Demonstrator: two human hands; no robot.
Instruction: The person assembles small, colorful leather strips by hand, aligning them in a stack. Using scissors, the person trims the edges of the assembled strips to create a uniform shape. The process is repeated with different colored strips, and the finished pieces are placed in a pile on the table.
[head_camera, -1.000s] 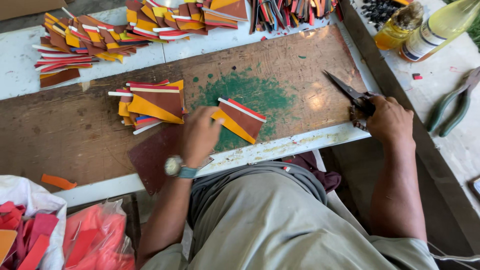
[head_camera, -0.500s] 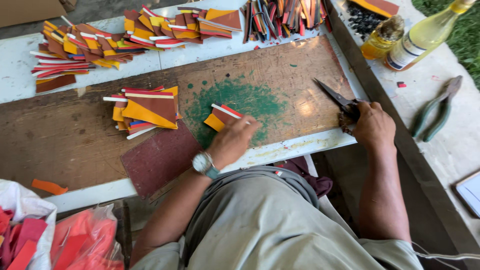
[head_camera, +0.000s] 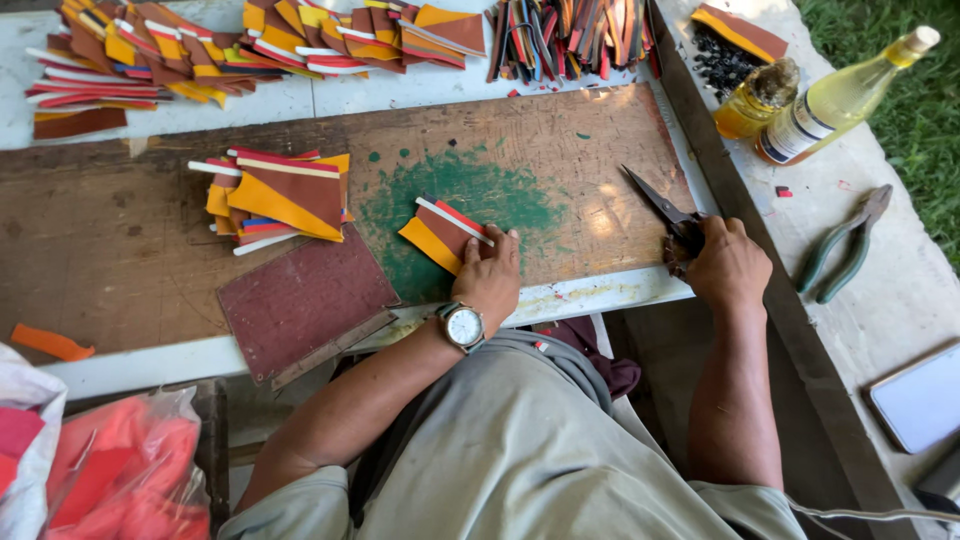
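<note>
A small layered piece (head_camera: 443, 232) of orange, brown and red material is being pressed flat by the left hand (head_camera: 490, 280) at the centre of the frame, on the green-stained wooden bench (head_camera: 120, 250). Dark scissors (head_camera: 662, 207) are being gripped by the closed fingers (head_camera: 722, 232) of the right hand (head_camera: 728, 268), right of centre.

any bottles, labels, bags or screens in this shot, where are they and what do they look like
Tall bottle: top right, lying tilted, clear with pale yellow liquid, light cap, white and red label.
Small bottle: just left of it, amber liquid, dark top.
Flat device: right edge, pale rectangular face, possibly a screen.
Plastic bags: bottom left, translucent, holding red pieces.
Wristwatch: on the left wrist, round white dial.
</note>
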